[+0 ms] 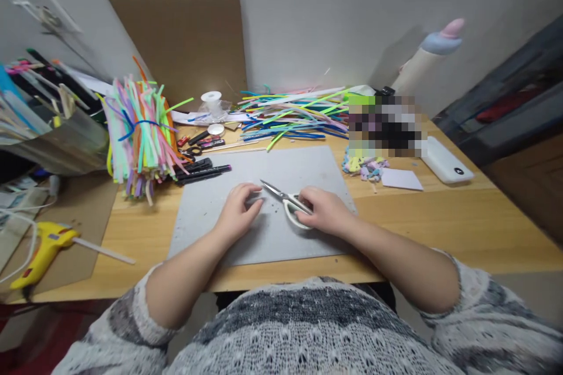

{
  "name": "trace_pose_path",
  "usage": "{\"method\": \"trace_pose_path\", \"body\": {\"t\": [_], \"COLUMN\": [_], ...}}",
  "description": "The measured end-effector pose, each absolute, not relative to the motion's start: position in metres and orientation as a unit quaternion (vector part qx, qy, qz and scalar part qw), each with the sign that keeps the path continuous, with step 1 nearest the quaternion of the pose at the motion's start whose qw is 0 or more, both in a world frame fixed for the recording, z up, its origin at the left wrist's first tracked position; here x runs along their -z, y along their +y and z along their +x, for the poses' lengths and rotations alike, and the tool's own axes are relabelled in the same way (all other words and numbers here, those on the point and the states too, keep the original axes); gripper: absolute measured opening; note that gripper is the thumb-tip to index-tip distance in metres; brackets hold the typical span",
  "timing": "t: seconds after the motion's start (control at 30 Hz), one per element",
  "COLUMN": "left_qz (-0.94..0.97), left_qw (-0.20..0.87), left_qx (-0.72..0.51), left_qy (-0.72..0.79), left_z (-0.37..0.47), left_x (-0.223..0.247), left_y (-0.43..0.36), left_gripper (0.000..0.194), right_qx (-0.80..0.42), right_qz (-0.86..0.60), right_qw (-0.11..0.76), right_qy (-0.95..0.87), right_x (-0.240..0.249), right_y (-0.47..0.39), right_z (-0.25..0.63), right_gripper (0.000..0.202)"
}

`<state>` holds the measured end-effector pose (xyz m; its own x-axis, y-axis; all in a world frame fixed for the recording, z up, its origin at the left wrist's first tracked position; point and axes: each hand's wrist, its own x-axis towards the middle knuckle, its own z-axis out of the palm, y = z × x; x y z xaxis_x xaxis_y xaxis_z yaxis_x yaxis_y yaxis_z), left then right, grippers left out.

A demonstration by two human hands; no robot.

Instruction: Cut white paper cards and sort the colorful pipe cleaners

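A pair of scissors [292, 204] with white handles is in my right hand [323, 210], its fingers around the handle loops. The narrow metal blades point up and left, low over a grey mat [211, 234]. Just left of the blade tips is my left hand [237, 211]. Its fingers are curved, with thumb and forefinger apart and no object visible between them. Small dark specks lie on the mat between the hands.
Behind the mat lie loose pipe cleaners [299, 114]. A tied pipe-cleaner bundle [145, 135], black markers [204, 173] and a thread spool [212, 99] sit to the left. A yellow glue gun [48, 246] lies front left. A white card [402, 179] and white power bank [446, 161] are at right.
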<state>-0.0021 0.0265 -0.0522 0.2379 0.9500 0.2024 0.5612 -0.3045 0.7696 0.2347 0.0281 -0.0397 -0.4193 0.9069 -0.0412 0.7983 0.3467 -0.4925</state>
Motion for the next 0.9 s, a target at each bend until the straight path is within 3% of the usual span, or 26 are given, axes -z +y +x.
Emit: {"method": "trace_pose_path", "body": {"t": [0.2,0.27,0.37,0.47,0.6,0.7,0.9], "left_qz": [0.588,0.511,0.402,0.343,0.326,0.334,0.341], "left_qw": [0.541,0.571,0.568,0.57,0.559,0.533,0.446], "left_qx": [-0.419,-0.457,-0.518,-0.536,-0.546,-0.566,-0.571], "left_qy": [0.431,0.452,0.498,0.52,0.532,0.532,0.6], "left_z": [0.006,0.008,0.002,-0.012,-0.03,-0.041,-0.069], "left_x": [0.057,0.058,0.053,0.044,0.031,0.018,-0.003], "left_y": [0.021,0.021,0.028,0.038,0.044,0.053,0.116], "left_gripper": [0.043,0.053,0.06,0.043,0.027,0.026,0.026], "right_qx": [-0.229,-0.208,-0.226,-0.252,-0.318,-0.372,-0.37], "right_qz": [-0.514,-0.473,-0.363,-0.294,-0.336,-0.383,-0.376], "right_qw": [0.205,0.214,0.273,0.321,0.365,0.362,0.346], "right_qy": [-0.801,-0.829,-0.862,-0.864,-0.808,-0.764,-0.776], "right_x": [0.034,0.033,0.037,0.048,0.066,0.076,0.081], "right_y": [0.026,0.028,0.029,0.033,0.042,0.051,0.056], "right_z": [0.184,0.17,0.166,0.174,0.181,0.179,0.178], "right_gripper": [0.016,0.019,0.035,0.045,0.034,0.026,0.019]}}
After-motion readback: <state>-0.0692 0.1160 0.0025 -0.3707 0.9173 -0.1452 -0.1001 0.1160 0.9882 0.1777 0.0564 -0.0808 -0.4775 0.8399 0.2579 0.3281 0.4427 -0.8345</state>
